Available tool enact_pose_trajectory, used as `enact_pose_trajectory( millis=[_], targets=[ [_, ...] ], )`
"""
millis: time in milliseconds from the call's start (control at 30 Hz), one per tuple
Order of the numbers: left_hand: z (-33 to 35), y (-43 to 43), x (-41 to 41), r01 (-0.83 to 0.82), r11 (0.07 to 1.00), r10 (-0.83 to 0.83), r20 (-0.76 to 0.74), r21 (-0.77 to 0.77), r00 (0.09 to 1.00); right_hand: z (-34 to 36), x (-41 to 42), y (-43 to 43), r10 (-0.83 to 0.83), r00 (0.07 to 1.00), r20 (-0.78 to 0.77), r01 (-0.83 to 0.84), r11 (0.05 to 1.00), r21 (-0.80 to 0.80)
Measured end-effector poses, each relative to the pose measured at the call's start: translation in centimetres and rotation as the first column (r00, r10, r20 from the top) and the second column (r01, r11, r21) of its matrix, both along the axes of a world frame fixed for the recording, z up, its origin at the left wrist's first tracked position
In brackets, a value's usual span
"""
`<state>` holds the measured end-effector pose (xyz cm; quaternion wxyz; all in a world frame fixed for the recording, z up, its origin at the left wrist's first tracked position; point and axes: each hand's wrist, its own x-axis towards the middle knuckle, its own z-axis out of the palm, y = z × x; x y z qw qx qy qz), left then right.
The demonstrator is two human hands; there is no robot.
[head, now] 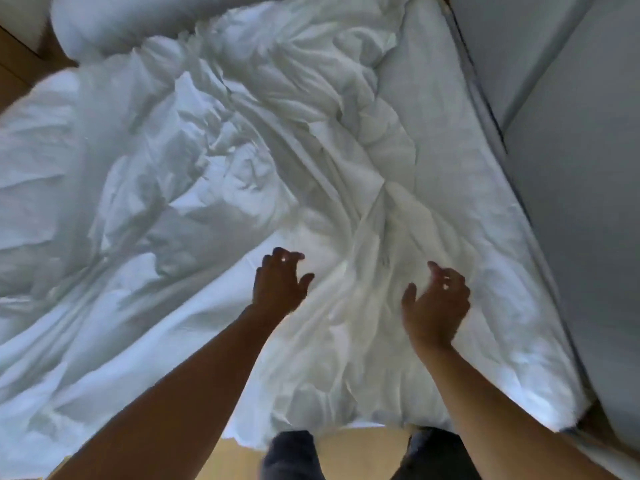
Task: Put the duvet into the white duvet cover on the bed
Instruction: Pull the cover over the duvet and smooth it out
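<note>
**Both hands up and empty over a bed of rumpled white**

Here we are at the foot of the bed (433, 109), looking down on a great heap of white fabric. The left hand (278, 284) hovers above the cloth with fingers loosely curled and apart, gripping nothing. The right hand (437, 303) matches it — palm turned inward, fingers and thumb apart, nothing between them. Neither one appears to touch the bedding.

Where's the task's thing? The white duvet cover (346, 306) looks to be the thinner, creased sheet running from the near edge of the bed up between the hands, its hem draping over the foot toward the floor (360, 448). The puffier bulk toward the left and the far end reads as the duvet (114, 168), though with white on white I can't tell where one stops and the other starts, nor how much filling is already inside.

My read — this is mid-job at best. Everything lies bunched and twisted, no corners squared, no opening in sight. Still to come, I'd judge: seating the corners, shaking it flat, closing the end.
</note>
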<state>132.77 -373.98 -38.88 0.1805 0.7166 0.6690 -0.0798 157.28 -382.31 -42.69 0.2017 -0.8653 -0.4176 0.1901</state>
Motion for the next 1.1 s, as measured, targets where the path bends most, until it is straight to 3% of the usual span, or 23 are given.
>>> enact_pose_trajectory(
  millis=[67,133,233,333,400,500,533,567,633,667,700,767,833,867,933,1000,1100],
  targets=[
    [-1.7,5.6,-3.0,0.036,0.997,-0.026,-0.155,0.063,0.988,0.1,-5.2,1.9,0.148,0.983,-0.112,-0.148,0.989,0.010],
    [-4.5,9.2,-5.7,0.103,0.994,-0.107,-0.232,-0.028,0.967,-1.0,-10.8,4.6,0.165,0.961,-0.220,-0.207,0.961,-0.182],
    [-8.2,10.7,-9.6,0.109,0.982,-0.127,-0.118,-0.153,0.985,-3.1,-17.1,9.4,0.018,0.972,-0.236,-0.106,0.923,-0.369],
    [-10.5,8.6,-14.2,0.217,0.915,-0.243,-0.037,-0.339,0.969,-4.7,-19.9,12.6,-0.055,0.991,-0.125,-0.007,0.893,-0.450],
    [-10.7,7.4,-17.1,0.328,0.832,-0.377,-0.022,-0.448,0.926,-5.5,-22.2,13.4,-0.031,0.987,-0.155,-0.050,0.871,-0.488],
    [-9.1,8.8,-20.4,0.469,0.576,-0.683,-0.078,-0.670,0.726,-6.3,-28.3,12.7,0.072,0.955,-0.289,-0.198,0.878,-0.435],
    [-8.3,10.4,-20.8,0.502,0.563,-0.715,-0.083,-0.657,0.694,-6.5,-30.5,12.0,0.067,0.934,-0.351,-0.215,0.889,-0.404],
    [-7.2,12.5,-20.7,0.568,0.608,-0.716,-0.074,-0.555,0.694,-6.6,-32.6,11.4,0.069,0.910,-0.408,-0.237,0.895,-0.379],
    [-5.8,17.5,-19.1,0.662,0.746,-0.666,-0.050,-0.074,0.744,-6.7,-36.1,10.4,0.111,0.837,-0.535,-0.344,0.869,-0.357],
    [-5.8,19.9,-18.0,0.645,0.749,-0.648,-0.037,0.151,0.761,-6.6,-37.4,10.2,0.118,0.793,-0.598,-0.395,0.846,-0.358],
    [-6.0,22.0,-16.8,0.639,0.732,-0.640,-0.081,0.237,0.764,-6.4,-38.2,10.2,0.115,0.756,-0.645,-0.436,0.823,-0.365],
    [-7.1,24.6,-15.0,0.694,0.716,-0.659,-0.260,0.068,0.706,-5.6,-38.8,10.5,0.118,0.717,-0.687,-0.498,0.776,-0.387],
    [-8.9,25.2,-14.8,0.711,0.698,-0.688,-0.354,-0.084,0.633,-4.5,-38.0,11.3,0.090,0.752,-0.653,-0.453,0.791,-0.412],
    [-9.7,25.2,-15.1,0.722,0.687,-0.699,-0.342,-0.080,0.628,-4.0,-37.2,11.9,0.066,0.809,-0.584,-0.361,0.839,-0.407],
    [-10.5,25.2,-16.1,0.711,0.703,-0.697,-0.198,-0.004,0.689,-3.1,-35.1,13.6,-0.060,0.955,-0.292,-0.025,0.960,-0.279],
    [-10.6,25.5,-17.9,0.726,0.687,-0.723,-0.078,0.029,0.687,-3.0,-32.4,15.9,-0.213,0.977,-0.026,0.209,0.972,-0.110],
    [-9.1,26.0,-23.1,0.763,0.636,-0.771,-0.149,-0.118,0.620,-4.3,-28.5,18.7,-0.238,0.970,0.057,0.245,0.941,-0.234]
  ],
)
